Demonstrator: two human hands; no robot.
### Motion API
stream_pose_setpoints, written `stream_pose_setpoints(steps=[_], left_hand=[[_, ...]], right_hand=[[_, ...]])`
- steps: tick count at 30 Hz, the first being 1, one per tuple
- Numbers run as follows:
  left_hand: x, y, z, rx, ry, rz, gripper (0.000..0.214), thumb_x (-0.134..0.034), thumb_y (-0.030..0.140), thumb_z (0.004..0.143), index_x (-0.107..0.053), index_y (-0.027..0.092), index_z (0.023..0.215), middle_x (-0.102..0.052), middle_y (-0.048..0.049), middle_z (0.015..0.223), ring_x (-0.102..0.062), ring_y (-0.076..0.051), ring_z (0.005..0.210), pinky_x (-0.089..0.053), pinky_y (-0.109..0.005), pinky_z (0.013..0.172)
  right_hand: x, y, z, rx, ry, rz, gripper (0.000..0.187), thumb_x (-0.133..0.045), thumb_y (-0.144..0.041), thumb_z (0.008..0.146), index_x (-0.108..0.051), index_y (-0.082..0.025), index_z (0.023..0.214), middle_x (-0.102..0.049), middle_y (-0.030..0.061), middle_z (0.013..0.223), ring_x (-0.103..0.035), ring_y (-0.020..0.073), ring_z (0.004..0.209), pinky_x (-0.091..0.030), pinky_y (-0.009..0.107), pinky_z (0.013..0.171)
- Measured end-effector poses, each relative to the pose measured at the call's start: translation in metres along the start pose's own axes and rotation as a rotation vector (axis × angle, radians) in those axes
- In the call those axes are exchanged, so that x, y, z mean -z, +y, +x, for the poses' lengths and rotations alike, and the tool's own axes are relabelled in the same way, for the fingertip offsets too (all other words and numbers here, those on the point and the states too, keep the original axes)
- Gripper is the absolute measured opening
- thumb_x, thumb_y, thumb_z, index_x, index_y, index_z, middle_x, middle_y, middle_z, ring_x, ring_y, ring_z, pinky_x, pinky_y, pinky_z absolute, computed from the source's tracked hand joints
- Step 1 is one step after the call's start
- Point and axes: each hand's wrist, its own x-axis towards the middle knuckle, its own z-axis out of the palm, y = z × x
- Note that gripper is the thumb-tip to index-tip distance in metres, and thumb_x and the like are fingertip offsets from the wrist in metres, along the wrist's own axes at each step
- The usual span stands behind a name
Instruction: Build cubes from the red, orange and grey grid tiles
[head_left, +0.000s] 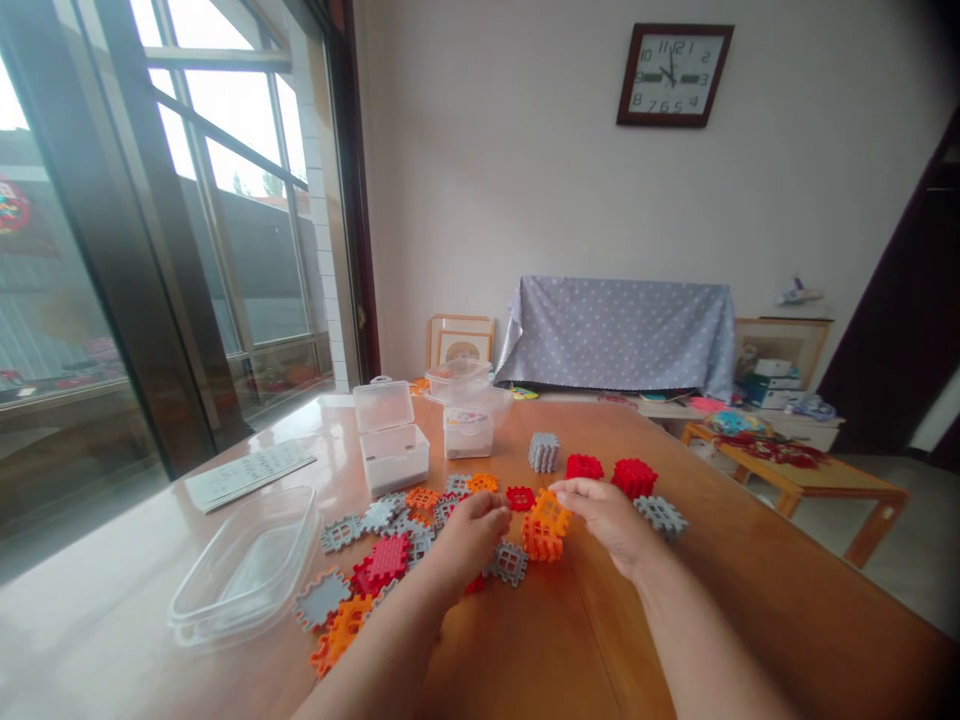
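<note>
My right hand [604, 512] pinches an orange interlocking tile [553, 512] with notched edges and window openings. The tile is tilted just above a stack of orange tiles [541, 541] on the table. To the left, my left hand [480, 528] has its fingers curled together over the loose pieces; whatever may be in them is hidden. A grey window tile [510, 564] lies beside that hand. A red tile [519, 498] is behind, between both hands. Loose grey, orange and red tiles, such as a red one [390, 556], spread out left of my left hand.
Grey [544, 452] and red stacks [634, 477] and a grey pile [660, 516] stand beyond my right hand. A clear plastic tub [244, 570], an open white box [396, 460], another small box [468, 440] and paper sheets [251, 474] occupy the wooden table's left and back.
</note>
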Motion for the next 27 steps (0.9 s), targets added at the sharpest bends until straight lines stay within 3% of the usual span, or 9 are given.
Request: stream_pose_setpoints(steps=[4, 7, 10, 15, 18, 23, 27], left_hand=[[-0.004, -0.004, -0.008, -0.228, -0.044, 0.571, 0.026, -0.064, 0.036, 0.074, -0.067, 0.023, 0.097, -0.07, -0.0079, 0.095, -0.061, -0.028, 0.09, -0.042, -0.036, 0.079], [-0.005, -0.003, -0.015, -0.262, -0.076, 0.801, 0.053, -0.072, 0.042, 0.067, -0.063, 0.029, 0.117, -0.071, -0.0091, 0.105, -0.058, -0.036, 0.104, -0.038, -0.044, 0.091], [-0.007, -0.001, -0.018, -0.264, -0.104, 0.941, 0.065, -0.072, 0.034, 0.064, -0.058, 0.029, 0.127, -0.069, -0.011, 0.117, -0.053, -0.04, 0.113, -0.033, -0.049, 0.097], [-0.006, 0.004, -0.02, -0.238, -0.148, 1.072, 0.05, -0.059, 0.019, 0.063, -0.061, 0.026, 0.113, -0.068, -0.0113, 0.115, -0.054, -0.037, 0.108, -0.036, -0.047, 0.09], [-0.006, 0.007, -0.022, -0.246, -0.151, 1.104, 0.038, -0.057, 0.019, 0.064, -0.06, 0.025, 0.102, -0.068, -0.0107, 0.111, -0.055, -0.035, 0.105, -0.037, -0.045, 0.087], [-0.009, 0.012, -0.024, -0.241, -0.11, 1.072, 0.029, -0.055, 0.023, 0.072, -0.059, 0.025, 0.101, -0.066, -0.011, 0.115, -0.055, -0.034, 0.106, -0.037, -0.044, 0.087], [-0.012, 0.012, -0.023, -0.232, -0.106, 1.035, 0.021, -0.055, 0.024, 0.075, -0.061, 0.024, 0.095, -0.067, -0.0106, 0.113, -0.055, -0.032, 0.106, -0.037, -0.042, 0.087]], right_hand=[[-0.008, 0.004, 0.003, 0.011, -0.04, -0.019, 0.037, -0.07, -0.044, 0.072, -0.077, -0.014, 0.094, -0.077, 0.0095, 0.095, -0.066, 0.0279, 0.102, -0.046, 0.038, 0.093], [-0.01, 0.004, 0.004, 0.019, -0.067, -0.028, 0.037, -0.069, -0.043, 0.073, -0.077, -0.014, 0.094, -0.077, 0.0093, 0.094, -0.066, 0.0287, 0.104, -0.046, 0.04, 0.096], [-0.011, 0.005, 0.005, 0.028, -0.099, -0.03, 0.038, -0.069, -0.042, 0.074, -0.077, -0.013, 0.098, -0.078, 0.0092, 0.095, -0.066, 0.0286, 0.106, -0.044, 0.041, 0.1], [-0.012, 0.008, 0.009, 0.041, -0.119, -0.042, 0.039, -0.067, -0.043, 0.077, -0.076, -0.013, 0.099, -0.077, 0.0106, 0.099, -0.066, 0.0287, 0.107, -0.044, 0.042, 0.101], [-0.01, 0.01, 0.012, 0.05, -0.102, -0.06, 0.038, -0.064, -0.042, 0.08, -0.075, -0.012, 0.101, -0.076, 0.0111, 0.104, -0.065, 0.0277, 0.112, -0.043, 0.041, 0.103], [-0.001, 0.012, 0.013, 0.061, -0.046, -0.108, 0.042, -0.063, -0.043, 0.081, -0.071, -0.014, 0.111, -0.072, 0.0117, 0.114, -0.063, 0.027, 0.113, -0.044, 0.041, 0.102], [0.004, 0.012, 0.006, 0.167, -0.081, -0.388, 0.063, -0.073, -0.045, 0.074, -0.063, -0.016, 0.128, -0.06, 0.0135, 0.132, -0.054, 0.0294, 0.125, -0.038, 0.043, 0.108]])
